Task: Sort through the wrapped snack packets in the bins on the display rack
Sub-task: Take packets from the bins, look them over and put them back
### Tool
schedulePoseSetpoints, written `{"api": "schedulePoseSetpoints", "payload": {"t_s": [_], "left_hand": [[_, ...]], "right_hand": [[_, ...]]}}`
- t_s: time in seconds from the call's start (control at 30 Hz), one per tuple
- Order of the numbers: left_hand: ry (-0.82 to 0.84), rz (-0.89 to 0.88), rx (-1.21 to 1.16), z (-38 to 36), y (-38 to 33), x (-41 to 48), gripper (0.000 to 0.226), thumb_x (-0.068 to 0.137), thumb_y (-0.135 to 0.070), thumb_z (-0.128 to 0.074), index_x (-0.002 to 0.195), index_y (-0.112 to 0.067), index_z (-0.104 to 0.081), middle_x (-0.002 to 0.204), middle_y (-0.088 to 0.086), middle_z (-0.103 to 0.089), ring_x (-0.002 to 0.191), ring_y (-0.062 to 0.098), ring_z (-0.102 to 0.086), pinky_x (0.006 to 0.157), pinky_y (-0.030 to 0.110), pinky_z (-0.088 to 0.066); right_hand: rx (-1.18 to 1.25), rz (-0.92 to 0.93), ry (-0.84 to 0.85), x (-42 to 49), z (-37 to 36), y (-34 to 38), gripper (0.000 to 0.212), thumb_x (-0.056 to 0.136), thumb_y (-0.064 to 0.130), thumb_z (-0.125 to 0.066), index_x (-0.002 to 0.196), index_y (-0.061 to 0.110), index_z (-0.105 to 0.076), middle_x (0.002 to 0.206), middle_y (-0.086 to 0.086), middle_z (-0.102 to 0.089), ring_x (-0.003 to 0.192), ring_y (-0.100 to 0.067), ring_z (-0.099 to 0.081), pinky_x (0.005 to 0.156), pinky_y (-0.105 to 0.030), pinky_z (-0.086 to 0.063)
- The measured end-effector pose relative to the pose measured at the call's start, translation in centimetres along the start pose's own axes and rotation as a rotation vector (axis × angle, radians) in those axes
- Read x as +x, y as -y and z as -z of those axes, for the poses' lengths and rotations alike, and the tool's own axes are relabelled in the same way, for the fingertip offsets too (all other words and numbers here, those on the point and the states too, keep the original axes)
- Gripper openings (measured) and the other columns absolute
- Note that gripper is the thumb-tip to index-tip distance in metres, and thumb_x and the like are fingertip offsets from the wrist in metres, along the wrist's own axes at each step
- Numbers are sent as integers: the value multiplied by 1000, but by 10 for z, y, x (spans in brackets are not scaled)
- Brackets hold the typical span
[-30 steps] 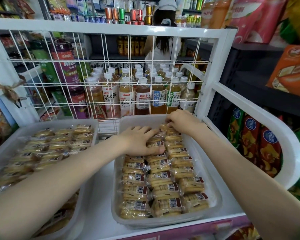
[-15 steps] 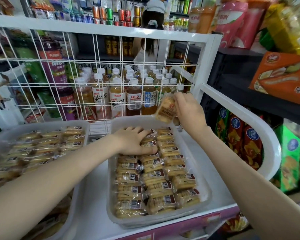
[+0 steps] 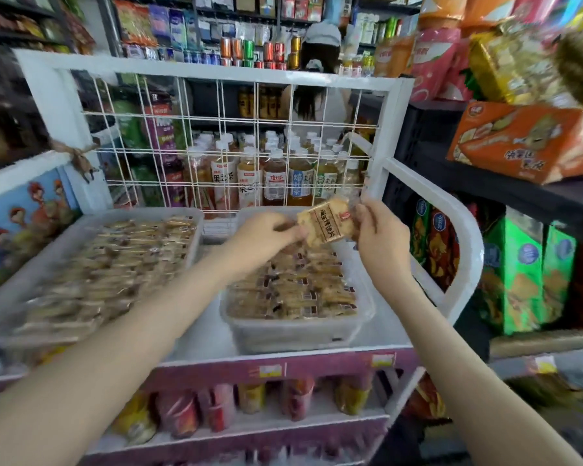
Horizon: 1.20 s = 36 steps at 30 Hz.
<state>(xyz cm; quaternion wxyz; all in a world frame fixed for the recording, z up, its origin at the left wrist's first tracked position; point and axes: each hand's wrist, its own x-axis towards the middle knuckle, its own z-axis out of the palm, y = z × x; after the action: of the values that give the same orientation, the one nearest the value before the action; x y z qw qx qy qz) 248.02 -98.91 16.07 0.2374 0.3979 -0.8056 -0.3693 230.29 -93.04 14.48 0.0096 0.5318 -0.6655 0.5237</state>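
Observation:
Two clear plastic bins stand side by side on the white display rack (image 3: 465, 237). The right bin (image 3: 293, 331) holds rows of wrapped biscuit packets (image 3: 303, 290); the left bin (image 3: 0, 297) holds similar packets (image 3: 115, 264). One wrapped snack packet (image 3: 327, 223), tan with a dark label strip, is held up above the far end of the right bin. My right hand (image 3: 381, 237) grips its right end. My left hand (image 3: 266, 237) pinches its left edge.
A white wire grid panel (image 3: 223, 142) closes the back of the rack, with drink bottles (image 3: 273, 179) behind it. A person stands beyond the grid. Snack bags fill the lower shelf (image 3: 249, 405). Dark shelving with an orange box (image 3: 525, 142) stands at the right.
My right hand lifted a packet out of the right bin and turned its label toward me. My left hand left the packets in the bin and came up to pinch the packet's left edge.

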Motion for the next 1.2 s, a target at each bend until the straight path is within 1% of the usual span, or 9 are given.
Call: {"api": "schedulePoseSetpoints", "payload": {"t_s": [0.07,0.1,0.17,0.33,0.5,0.6,0.7,0.8,1.2], "left_hand": [[-76,12,-131,-12,-12,-37,19,96,-32,-53,98,-18,-66,83,-12,-69,67,-16,-62,63,-2,-43],[-130,26,-214,-20,-16,-54,16,96,-29,-55,95,-17,-65,71,-19,-65,57,-20,-56,54,-5,-37],[-192,90,-389,-38,-20,-90,12,94,-22,-59,92,-12,-65,62,-16,-66,52,-11,-60,47,5,-44],[-213,306,-556,-79,-18,-164,7,92,-16,-62,88,-12,-65,72,-2,-73,62,10,-71,53,21,-55],[-236,377,-536,-107,-5,-211,10,92,-17,-63,87,-9,-64,79,6,-73,70,16,-72,62,26,-59],[-271,382,-502,-117,8,-227,11,90,-21,-66,88,-10,-66,89,6,-74,81,19,-72,72,32,-59],[-298,421,-505,-123,20,-240,15,86,-28,-71,91,-15,-67,90,1,-73,89,20,-70,82,36,-56],[-322,455,-495,-125,29,-255,10,90,-21,-66,94,-13,-62,89,-3,-67,78,7,-65,59,14,-49],[-295,428,-554,-113,53,-269,7,91,-6,-63,97,-6,-60,90,16,-68,73,20,-70,56,24,-51]], "right_hand": [[117,-59,17,-31,17,6,22,102,22,-41,95,8,-57,74,-5,-62,67,-28,-60,64,-52,-52],[164,-81,36,-49,25,6,22,102,22,-41,91,8,-54,73,-6,-61,66,-30,-59,61,-53,-51],[209,-91,79,-86,42,7,21,102,21,-41,89,8,-50,69,-7,-58,60,-30,-56,55,-50,-50],[285,-89,150,-165,67,2,15,102,15,-41,92,9,-50,69,10,-52,59,4,-47,55,-13,-36],[444,-241,298,-220,70,-12,23,102,14,-41,90,32,-50,64,18,-55,57,5,-50,55,-13,-38],[463,-280,357,-237,71,-15,30,100,6,-43,91,33,-53,83,15,-61,71,9,-58,65,-11,-45],[455,-356,396,-247,65,-16,27,98,4,-46,96,27,-58,89,7,-64,79,-5,-62,73,-22,-52],[435,-403,417,-257,56,-14,20,98,3,-47,105,16,-61,89,2,-66,76,-10,-62,72,-27,-54],[582,-556,329,-272,42,-7,18,96,1,-48,104,10,-62,82,3,-67,65,-6,-59,59,-16,-48]]}}
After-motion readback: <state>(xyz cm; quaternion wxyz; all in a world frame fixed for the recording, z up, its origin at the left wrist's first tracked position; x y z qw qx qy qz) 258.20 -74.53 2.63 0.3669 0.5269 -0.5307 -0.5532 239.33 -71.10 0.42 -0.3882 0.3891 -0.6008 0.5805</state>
